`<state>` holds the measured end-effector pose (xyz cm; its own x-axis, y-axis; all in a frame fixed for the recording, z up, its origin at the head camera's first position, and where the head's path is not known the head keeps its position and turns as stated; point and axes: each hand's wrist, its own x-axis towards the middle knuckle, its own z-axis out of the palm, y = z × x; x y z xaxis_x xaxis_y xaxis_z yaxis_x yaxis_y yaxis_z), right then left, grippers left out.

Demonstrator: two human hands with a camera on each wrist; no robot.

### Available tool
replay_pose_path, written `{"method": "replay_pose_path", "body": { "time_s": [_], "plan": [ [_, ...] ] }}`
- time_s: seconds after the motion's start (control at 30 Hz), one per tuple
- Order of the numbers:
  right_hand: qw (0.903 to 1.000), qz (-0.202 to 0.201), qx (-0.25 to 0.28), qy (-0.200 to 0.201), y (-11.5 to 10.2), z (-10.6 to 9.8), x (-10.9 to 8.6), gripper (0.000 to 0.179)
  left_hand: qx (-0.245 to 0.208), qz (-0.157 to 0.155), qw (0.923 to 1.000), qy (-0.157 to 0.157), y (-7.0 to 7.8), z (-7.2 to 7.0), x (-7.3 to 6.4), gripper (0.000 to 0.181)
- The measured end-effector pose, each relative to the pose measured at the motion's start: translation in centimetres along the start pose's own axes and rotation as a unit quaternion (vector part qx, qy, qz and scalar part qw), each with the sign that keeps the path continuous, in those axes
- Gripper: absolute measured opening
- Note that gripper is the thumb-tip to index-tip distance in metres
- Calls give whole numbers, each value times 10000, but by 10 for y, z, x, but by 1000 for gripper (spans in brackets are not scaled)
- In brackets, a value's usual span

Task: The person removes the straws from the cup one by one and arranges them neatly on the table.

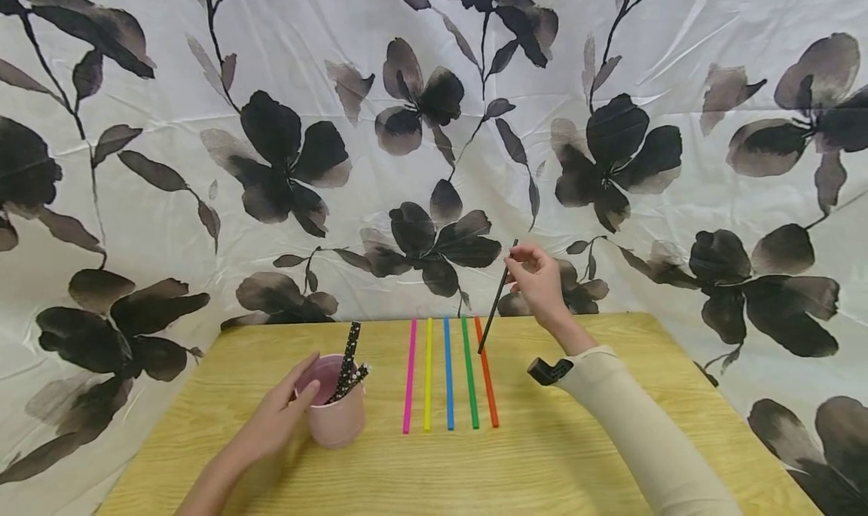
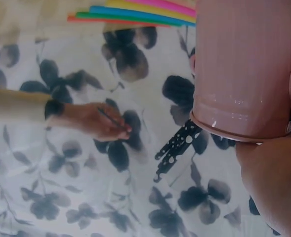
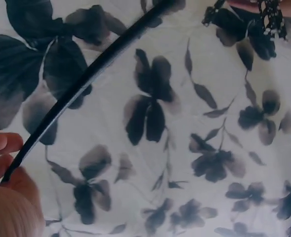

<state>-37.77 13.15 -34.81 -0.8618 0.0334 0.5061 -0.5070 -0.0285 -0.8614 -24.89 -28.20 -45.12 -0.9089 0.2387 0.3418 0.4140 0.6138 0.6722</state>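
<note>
- At the left of the yellowish wood-grain tabletop (image 1: 420, 478): a glossy pink cylindrical cup (image 1: 337, 425), standing upright.
- Left hand (image 1: 283, 409): grasping the cup from its left side, with the thumb near the rim and the fingers around the far wall.
- Inside the cup: two slim black sticks with white spots (image 1: 349, 350), leaning to the right and projecting above the rim.
- Right hand (image 1: 541, 279): pinching a thin, straight black stick (image 1: 495, 301) near its upper end, between thumb and fingers.
- Black stick: slanted, its lower end overlapping the orange-red stick in the head view; contact cannot be determined.
- Centre, left to right, lying side by side and apart: straight, slim sticks in magenta (image 1: 410, 377), yellow (image 1: 428, 373), blue (image 1: 448, 373), green (image 1: 470, 373) and orange-red (image 1: 487, 373).
- Right forearm: a cream sleeve (image 1: 631, 410) with a black device (image 1: 542, 370) at the wrist.
- Behind: white cloth (image 1: 305, 49) printed with black and grey flowers.
</note>
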Motion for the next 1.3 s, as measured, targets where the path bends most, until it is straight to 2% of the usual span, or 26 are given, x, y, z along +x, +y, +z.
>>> {"method": "replay_pose_path", "body": {
  "time_s": [0.23,0.4,0.5,0.77,1.3],
  "plan": [
    [9953,909,-44,-326,19,-16,-2,35,222,-69,9997,-14,5,0,7,47],
    [9884,1311,-441,-634,42,-23,-8,41,141,-87,9999,-10,9,2,6,48],
    [9843,1488,-693,-654,56,-26,-12,39,89,18,9999,89,8,3,5,47],
    [9779,1779,-954,-555,90,-28,-16,34,196,-20,9994,300,6,7,4,45],
    [9632,2109,-1649,-237,141,-21,-11,35,287,-128,9990,332,4,9,5,46]
  ]
}}
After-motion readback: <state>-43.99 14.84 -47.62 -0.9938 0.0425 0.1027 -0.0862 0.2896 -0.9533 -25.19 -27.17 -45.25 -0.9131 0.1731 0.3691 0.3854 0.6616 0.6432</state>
